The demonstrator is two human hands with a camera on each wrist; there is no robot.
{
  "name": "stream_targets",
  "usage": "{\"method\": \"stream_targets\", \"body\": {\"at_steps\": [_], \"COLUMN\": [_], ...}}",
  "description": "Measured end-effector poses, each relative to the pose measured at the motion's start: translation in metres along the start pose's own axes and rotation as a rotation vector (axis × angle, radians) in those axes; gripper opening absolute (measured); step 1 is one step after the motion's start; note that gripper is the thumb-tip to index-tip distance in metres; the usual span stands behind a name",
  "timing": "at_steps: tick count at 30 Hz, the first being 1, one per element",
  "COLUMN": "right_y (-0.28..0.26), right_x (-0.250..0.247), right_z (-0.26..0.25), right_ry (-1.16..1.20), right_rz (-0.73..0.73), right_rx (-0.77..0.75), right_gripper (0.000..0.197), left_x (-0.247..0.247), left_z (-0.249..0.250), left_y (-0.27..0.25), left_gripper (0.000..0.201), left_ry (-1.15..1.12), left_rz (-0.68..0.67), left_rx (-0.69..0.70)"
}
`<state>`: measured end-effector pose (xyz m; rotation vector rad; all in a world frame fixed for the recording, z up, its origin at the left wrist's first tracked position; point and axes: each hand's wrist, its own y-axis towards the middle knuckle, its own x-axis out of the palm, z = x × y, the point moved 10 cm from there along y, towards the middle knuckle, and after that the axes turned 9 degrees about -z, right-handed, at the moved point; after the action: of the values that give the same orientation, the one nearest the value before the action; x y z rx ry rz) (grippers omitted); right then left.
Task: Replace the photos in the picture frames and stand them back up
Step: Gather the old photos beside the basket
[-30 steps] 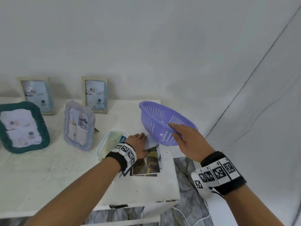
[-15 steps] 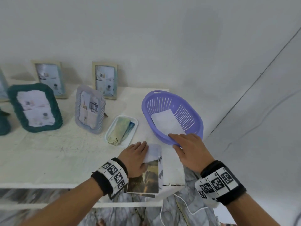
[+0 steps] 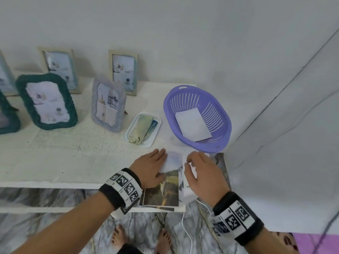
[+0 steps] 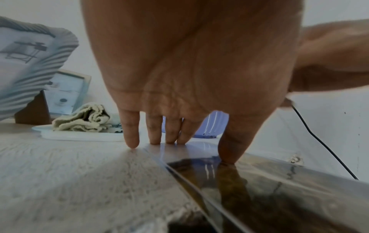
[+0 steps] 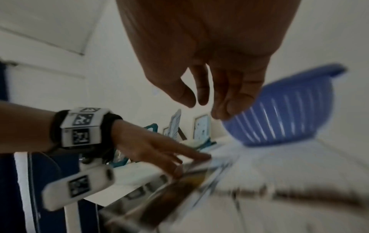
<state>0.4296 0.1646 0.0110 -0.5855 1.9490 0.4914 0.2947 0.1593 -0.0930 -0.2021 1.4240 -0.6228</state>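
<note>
A stack of glossy photos (image 3: 162,192) lies at the table's front right corner and overhangs the edge. My left hand (image 3: 154,165) presses flat on the stack's far end with straight fingers (image 4: 171,134), the thumb down on the dark top print (image 4: 269,189). My right hand (image 3: 197,166) hovers just right of it over the stack's white edge, fingers (image 5: 225,102) loosely curled and holding nothing. A grey ribbed frame (image 3: 108,105), a green frame (image 3: 45,101) and two beige frames (image 3: 123,70) stand upright behind.
A purple slotted basket (image 3: 216,143) with a white sheet (image 3: 192,125) inside sits at the table's right end. A small white tray (image 3: 132,132) with a folded cloth is beside it. The wall runs close on the right. A white cable (image 3: 187,231) hangs below the table.
My right hand set the tilted basket down flat, let go of its rim and came over the photos. My left hand slid the photo stack toward the table's front edge.
</note>
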Motion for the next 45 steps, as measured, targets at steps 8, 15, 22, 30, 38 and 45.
{"method": "stream_targets", "body": {"at_steps": [8,15,22,30,38,45], "right_y": [-0.053,-0.052,-0.041,0.006,0.043,0.044], "right_x": [0.1,0.116,0.098,0.062,0.057,0.084], "right_z": [0.046,0.028,0.009,-0.037,-0.05,-0.057], "right_ry": [0.734,1.151,1.313,1.152,0.746,0.822], "right_rz": [-0.305,-0.221,-0.196,-0.113,0.126,0.159], "right_rx": [0.466,0.543,0.458,0.18,0.138,0.22], "right_gripper": [0.026,0.025,0.024,0.085,0.027,0.035], "left_x": [0.002,0.008,0.0,-0.022,-0.057,-0.031], "left_z": [0.004,0.005,-0.054,-0.058,-0.079,-0.091], "left_y": [-0.008,-0.018,-0.081,-0.111,-0.11,-0.096], "left_gripper": [0.075,0.077,0.069,0.032,0.032,0.025], "left_ry": [0.001,-0.224,-0.973,-1.487,-1.268,-1.317], "left_rz": [-0.039,-0.009,0.472,0.564,0.867,0.816], "left_rx": [-0.053,-0.024,-0.142,0.077,0.217,0.175]}}
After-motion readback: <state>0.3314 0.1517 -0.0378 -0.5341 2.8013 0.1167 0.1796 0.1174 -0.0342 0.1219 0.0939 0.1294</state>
